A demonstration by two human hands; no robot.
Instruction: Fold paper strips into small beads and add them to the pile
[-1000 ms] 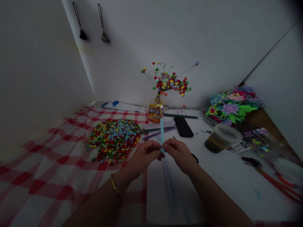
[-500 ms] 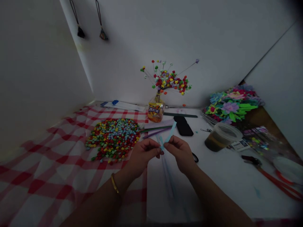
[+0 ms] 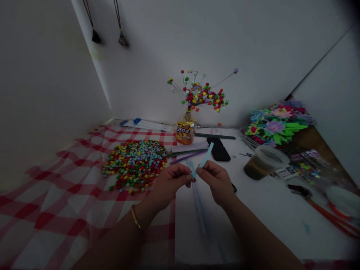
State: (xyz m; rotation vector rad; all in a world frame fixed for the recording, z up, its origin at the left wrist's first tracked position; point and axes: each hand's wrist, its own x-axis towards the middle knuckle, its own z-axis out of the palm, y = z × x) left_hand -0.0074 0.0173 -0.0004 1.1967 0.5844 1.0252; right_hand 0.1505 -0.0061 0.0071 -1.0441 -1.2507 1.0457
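Note:
A light blue paper strip (image 3: 207,154) is pinched between my two hands above the white table, its long end pointing up and away to the right. My left hand (image 3: 174,183) has thumb and fingertips closed on the folded or knotted part of it. Close beside, my right hand (image 3: 216,180) pinches the strip at the base of its long end. Beneath my hands, more pale strips (image 3: 200,210) lie along the table. Left of my left hand spreads a heap of small folded paper stars (image 3: 137,163) in many colours.
A tea bottle (image 3: 185,132) holding stars on thin stems stands at the back. A black phone-like object (image 3: 219,149) lies behind my right hand. Further right are a plastic tub of dark liquid (image 3: 254,168), fuzzy flowers (image 3: 274,127) and orange-handled pliers (image 3: 323,213). A checked cloth (image 3: 92,210) covers the left.
The long end of the strip has tilted slightly further right, and my right hand has shifted a little to the right. My left hand keeps its pinch.

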